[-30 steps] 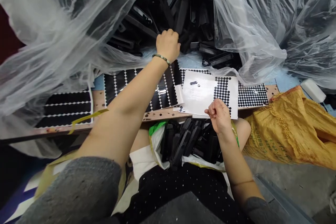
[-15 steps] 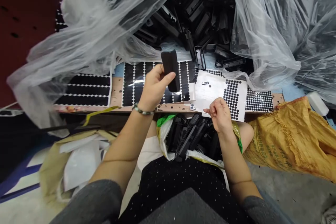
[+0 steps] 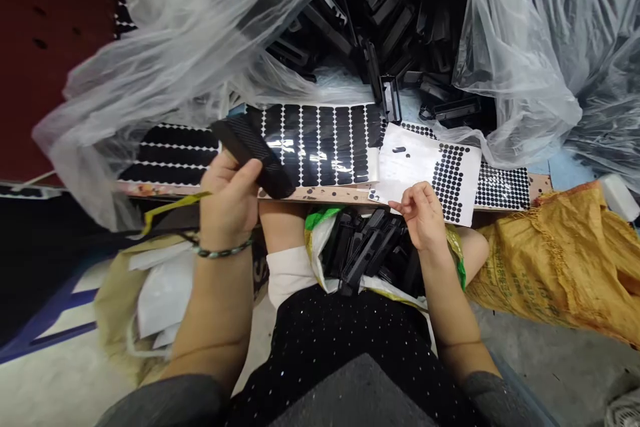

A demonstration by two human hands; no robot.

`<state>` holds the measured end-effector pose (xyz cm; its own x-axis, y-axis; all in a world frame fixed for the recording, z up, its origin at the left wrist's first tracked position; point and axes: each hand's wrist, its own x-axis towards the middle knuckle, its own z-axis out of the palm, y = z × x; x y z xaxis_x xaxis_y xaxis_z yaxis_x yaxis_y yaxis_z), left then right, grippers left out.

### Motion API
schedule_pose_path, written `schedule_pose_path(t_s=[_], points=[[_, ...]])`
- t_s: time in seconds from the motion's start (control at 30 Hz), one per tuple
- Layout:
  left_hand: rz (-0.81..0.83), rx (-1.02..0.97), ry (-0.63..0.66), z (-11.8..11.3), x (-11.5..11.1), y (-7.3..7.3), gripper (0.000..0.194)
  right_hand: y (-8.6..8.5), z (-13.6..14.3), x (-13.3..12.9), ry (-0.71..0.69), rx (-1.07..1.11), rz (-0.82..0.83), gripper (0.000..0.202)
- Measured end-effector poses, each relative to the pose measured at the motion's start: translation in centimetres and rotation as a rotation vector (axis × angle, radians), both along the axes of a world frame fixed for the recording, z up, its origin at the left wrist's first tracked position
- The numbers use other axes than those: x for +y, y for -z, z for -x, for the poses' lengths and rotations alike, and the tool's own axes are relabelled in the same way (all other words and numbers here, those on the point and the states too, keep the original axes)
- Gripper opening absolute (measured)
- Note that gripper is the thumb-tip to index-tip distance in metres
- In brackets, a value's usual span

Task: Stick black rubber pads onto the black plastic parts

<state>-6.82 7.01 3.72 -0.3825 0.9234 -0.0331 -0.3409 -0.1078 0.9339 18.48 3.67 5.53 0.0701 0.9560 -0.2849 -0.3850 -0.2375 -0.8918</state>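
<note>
My left hand (image 3: 231, 197) grips a long black plastic part (image 3: 254, 155), tilted over the left end of a sheet of black strip stickers (image 3: 320, 140). My right hand (image 3: 423, 213) is closed, thumb and fingertips pinched together, at the lower edge of a white sheet (image 3: 407, 167) with black round dots on its right side; what the fingertips hold, if anything, is too small to name. Between my knees, an open bag (image 3: 316, 250) holds several black parts (image 3: 367, 250).
Many black parts (image 3: 395, 13) are heaped at the back between sheets of clear plastic (image 3: 195, 40). Another strip sticker sheet (image 3: 173, 155) lies on the left. A yellow woven sack (image 3: 560, 260) is at the right, and a beige bag with white papers (image 3: 117, 307) at the lower left.
My left hand has moved left and slightly down with the black part, which has turned from nearly upright to slanted. My right hand remains by the white sheet.
</note>
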Motion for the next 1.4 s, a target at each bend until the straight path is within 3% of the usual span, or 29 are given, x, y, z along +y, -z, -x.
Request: schedule_pose_path(t_s=[0.1, 0.2, 0.47, 0.77, 1.2, 1.4], points=[[-0.036, -0.001, -0.139, 1.1, -0.4, -1.8, 0.042, 0.2, 0.0, 0.0, 0.008, -0.046, -0.012, 0.050], [-0.062, 0.010, -0.209, 1.7, -0.9, -2.8, 0.043, 0.5, 0.1, 0.1, 0.000, -0.069, -0.016, 0.052], [0.012, -0.037, -0.199, 1.1, -1.6, -2.2, 0.046, 1.1, 0.0, 0.0, -0.058, -0.027, 0.024, 0.037], [0.006, -0.068, -0.171, 0.5, -1.8, -2.3, 0.044, 0.7, -0.1, -0.5, -0.004, -0.052, -0.014, 0.051], [0.105, -0.085, 0.009, -0.1, -2.9, 0.1, 0.042, 1.9, 0.2, -1.0, -0.102, -0.093, 0.065, 0.038], [0.110, -0.118, 0.148, -1.1, -3.4, 1.6, 0.037, 3.0, -0.5, -1.0, -0.106, -0.398, 0.087, 0.038]])
